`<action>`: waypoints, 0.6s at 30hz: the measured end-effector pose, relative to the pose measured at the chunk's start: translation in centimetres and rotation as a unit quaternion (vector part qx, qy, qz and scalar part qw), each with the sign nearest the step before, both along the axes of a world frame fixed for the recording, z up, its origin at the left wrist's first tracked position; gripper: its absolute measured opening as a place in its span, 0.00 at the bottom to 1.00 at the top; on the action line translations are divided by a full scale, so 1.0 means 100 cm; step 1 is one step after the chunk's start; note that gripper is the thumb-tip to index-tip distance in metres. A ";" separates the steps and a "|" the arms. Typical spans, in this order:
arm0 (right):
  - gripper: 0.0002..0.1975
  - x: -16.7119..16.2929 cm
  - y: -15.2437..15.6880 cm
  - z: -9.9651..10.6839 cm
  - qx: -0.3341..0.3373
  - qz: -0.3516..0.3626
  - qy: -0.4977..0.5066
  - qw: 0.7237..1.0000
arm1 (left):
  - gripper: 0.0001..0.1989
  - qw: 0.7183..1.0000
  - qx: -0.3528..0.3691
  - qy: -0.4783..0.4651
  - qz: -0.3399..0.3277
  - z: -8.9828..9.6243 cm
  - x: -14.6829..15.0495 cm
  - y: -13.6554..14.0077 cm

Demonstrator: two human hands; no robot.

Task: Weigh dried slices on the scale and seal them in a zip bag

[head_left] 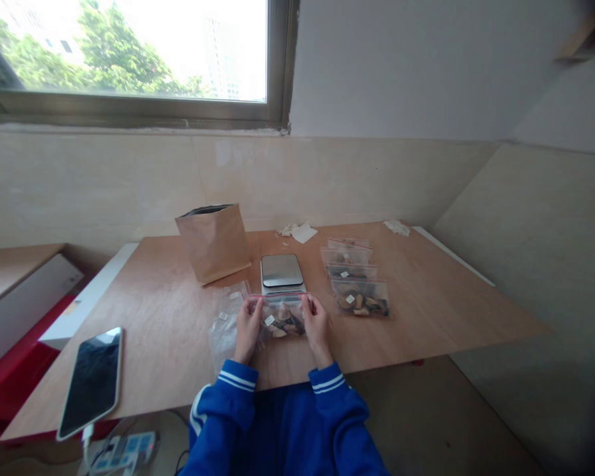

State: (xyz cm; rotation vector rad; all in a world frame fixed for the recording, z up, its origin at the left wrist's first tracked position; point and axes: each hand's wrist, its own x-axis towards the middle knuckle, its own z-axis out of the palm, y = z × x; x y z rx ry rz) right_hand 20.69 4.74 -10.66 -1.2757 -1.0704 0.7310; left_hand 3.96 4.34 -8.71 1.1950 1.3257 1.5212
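Note:
Between both hands is a clear zip bag [285, 322] with a red seal line, a small white label and dark and tan dried pieces inside. My left hand [248, 327] pinches its upper left corner, and my right hand [316, 325] pinches the upper right corner. Just behind the bag lies a digital scale [281, 270] with a metal plate, its front part covered by the bag. Beside my left hand are flat, clear zip bags [223, 330] with labels. To the right of my right hand, filled zip bags [361, 299] lie in an overlapping row.
A brown paper pouch [214, 244] stands open at the back left. White paper scraps [304, 232] lie near the wall, with a crumpled tissue [396, 228] farther right. A tablet [93, 377] with a charging cable rests at the table's left edge; a power strip [129, 451] is below.

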 end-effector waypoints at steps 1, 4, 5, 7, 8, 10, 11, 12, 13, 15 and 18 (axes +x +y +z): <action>0.23 0.000 0.000 0.000 0.000 -0.004 0.002 1.000 | 0.20 1.000 -0.006 -0.005 -0.006 0.000 0.000 0.000; 0.23 0.000 0.000 0.000 -0.002 -0.018 0.014 1.000 | 0.21 0.999 -0.029 -0.029 -0.025 0.002 0.000 0.000; 0.23 0.000 0.000 0.001 -0.003 -0.020 0.020 1.000 | 0.21 0.998 -0.033 -0.036 -0.030 0.002 0.000 0.000; 0.23 -0.001 -0.001 0.004 -0.006 -0.016 0.033 0.999 | 0.20 0.998 -0.035 -0.044 -0.035 0.001 0.000 0.001; 0.22 -0.001 -0.001 0.005 -0.008 -0.011 0.041 0.999 | 0.19 0.998 -0.034 -0.046 -0.035 0.000 -0.001 0.001; 0.22 -0.002 -0.002 0.009 -0.012 0.005 0.058 0.998 | 0.17 0.998 -0.029 -0.051 -0.033 -0.002 -0.001 0.002; 0.21 -0.003 -0.002 0.010 -0.014 0.013 0.067 0.998 | 0.17 0.998 -0.026 -0.053 -0.033 -0.002 -0.001 0.002; 0.20 -0.003 -0.002 0.011 -0.015 0.020 0.075 0.997 | 0.17 0.998 -0.023 -0.057 -0.034 -0.003 -0.001 0.002; 0.20 -0.003 -0.002 0.012 -0.016 0.025 0.081 0.996 | 0.17 0.997 -0.020 -0.061 -0.035 -0.004 -0.001 0.002; 0.19 -0.004 -0.003 0.014 -0.015 0.031 0.087 0.996 | 0.17 0.997 -0.023 -0.065 -0.038 -0.004 -0.001 0.002; 0.18 -0.004 -0.003 0.014 -0.010 0.037 0.082 0.996 | 0.18 0.997 -0.028 -0.063 -0.034 -0.003 -0.001 0.001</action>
